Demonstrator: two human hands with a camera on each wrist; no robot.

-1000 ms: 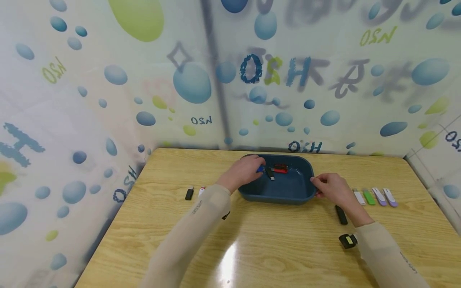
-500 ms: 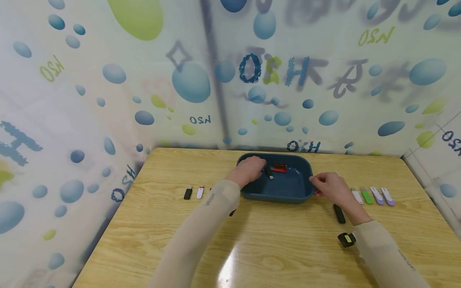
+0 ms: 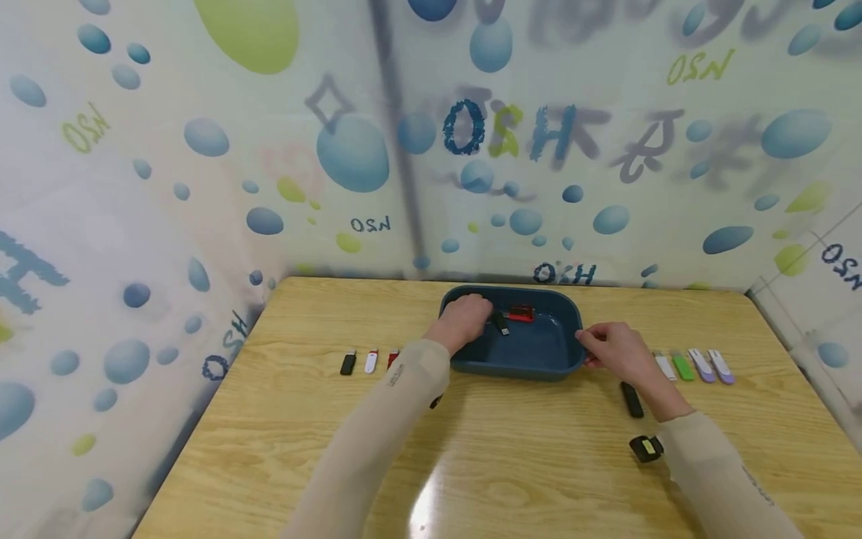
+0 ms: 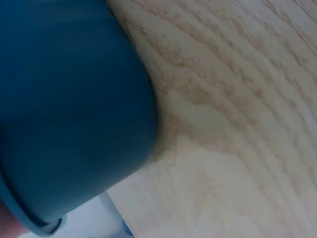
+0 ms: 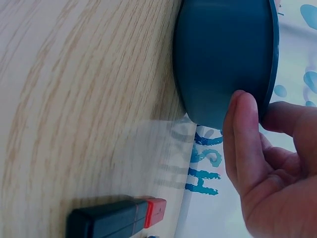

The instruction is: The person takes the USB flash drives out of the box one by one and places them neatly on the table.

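A dark blue plastic bin stands near the back of the table. My right hand pinches its right rim; in the right wrist view, the fingers lie against the outer wall with the thumb side over the rim. My left hand reaches over the left rim into the bin, its fingertips hidden behind the hand itself. Only a sliver of that hand shows in the left wrist view. Inside the bin, a black USB stick and a red USB stick lie right of the left hand.
Left of the bin are a black USB stick, a white one and a red one, partly behind the sleeve. Right are a black stick, a green stick, and white-and-purple ones. A patterned curtain hangs behind.
My left hand has moved slightly right and lower into the bin, and the blue piece seen at its fingers is now out of sight. The right hand keeps its grip on the rim.
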